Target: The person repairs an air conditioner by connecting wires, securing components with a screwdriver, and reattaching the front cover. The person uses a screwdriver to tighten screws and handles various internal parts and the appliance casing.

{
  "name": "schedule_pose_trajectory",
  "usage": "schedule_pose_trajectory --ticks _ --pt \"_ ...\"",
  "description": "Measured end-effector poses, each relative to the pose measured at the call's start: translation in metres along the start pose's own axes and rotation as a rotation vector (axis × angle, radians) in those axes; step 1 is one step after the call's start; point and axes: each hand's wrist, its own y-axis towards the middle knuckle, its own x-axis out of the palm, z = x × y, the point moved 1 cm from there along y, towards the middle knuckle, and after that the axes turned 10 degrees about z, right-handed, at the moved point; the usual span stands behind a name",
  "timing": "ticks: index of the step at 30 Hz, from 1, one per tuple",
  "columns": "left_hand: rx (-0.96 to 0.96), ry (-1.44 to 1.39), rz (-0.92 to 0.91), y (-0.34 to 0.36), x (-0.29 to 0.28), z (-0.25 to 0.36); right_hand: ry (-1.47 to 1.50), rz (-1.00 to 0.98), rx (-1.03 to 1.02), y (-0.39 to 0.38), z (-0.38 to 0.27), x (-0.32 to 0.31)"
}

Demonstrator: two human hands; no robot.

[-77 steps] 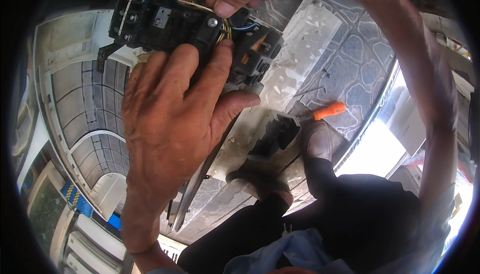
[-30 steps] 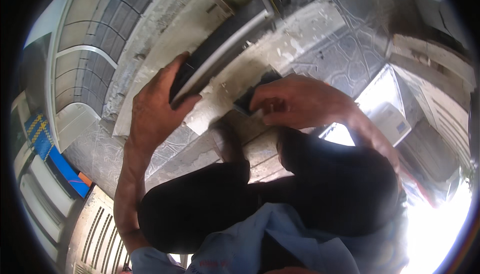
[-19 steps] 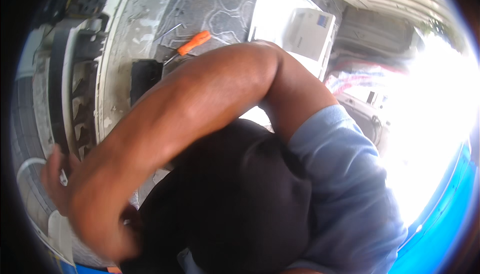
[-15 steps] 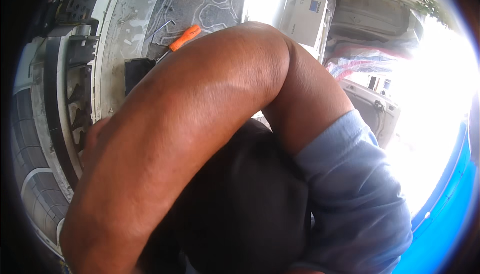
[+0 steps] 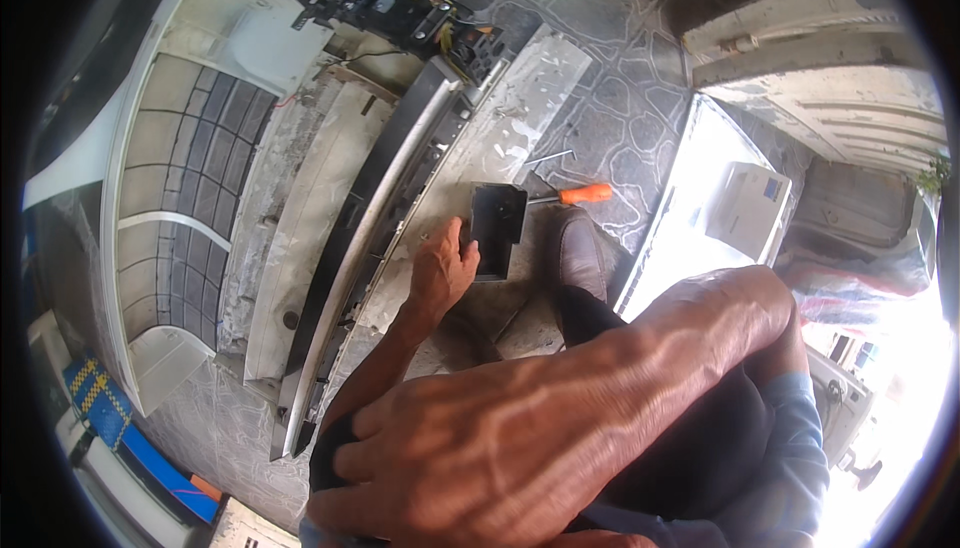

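My left hand [image 5: 440, 271] is at the left edge of a shallow black plastic box [image 5: 493, 233], its thumb and forefinger apart beside the rim. The box lies on a scuffed metal panel [image 5: 520, 113]. Right of it is a screwdriver with an orange handle [image 5: 585, 194], its shaft pointing toward the box. Large in the foreground, my right hand [image 5: 470, 448] crosses over my left arm. Its fingers are bent round something dark near that arm, with their tips out of sight. A thin bent metal rod [image 5: 551, 158] rests beyond the screwdriver.
On the left lies an opened air conditioner unit [image 5: 270, 218] with a mesh filter [image 5: 200, 158] and a circuit assembly [image 5: 400, 13] at its far end. My shoe [image 5: 580, 253] is beside the box. At right stand a white carton [image 5: 748, 213] and a ribbed pale panel [image 5: 850, 103].
My view has swung left, bringing the air conditioner unit and my left hand into sight. My arm, which filled the middle before, has moved lower and right, and its hand now shows.
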Motion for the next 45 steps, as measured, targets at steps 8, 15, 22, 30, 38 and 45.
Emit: schedule_pose_trajectory --ticks 8,15,22,30,38,45 --pt "-0.063 -0.056 0.007 0.014 -0.011 0.016 -0.528 0.166 -0.235 -0.011 0.004 0.001" --pt "-0.211 -0.295 -0.112 0.048 -0.083 0.081 -0.884 0.406 0.961 -0.179 0.070 -0.103" --pt "-0.184 -0.341 -0.186 0.068 -0.112 0.120 -0.909 0.627 0.689 -0.187 0.075 -0.054" --pt "-0.181 -0.340 -0.241 0.081 -0.124 0.138 -1.255 0.442 0.722 -0.162 0.096 -0.055" --pt "-0.192 -0.309 -0.231 0.106 -0.125 0.143 -1.061 0.561 0.628 -0.168 0.117 -0.087" --pt "-0.141 -0.465 -0.146 0.103 -0.111 0.138 0.104 1.148 0.757 -0.175 0.076 -0.130"
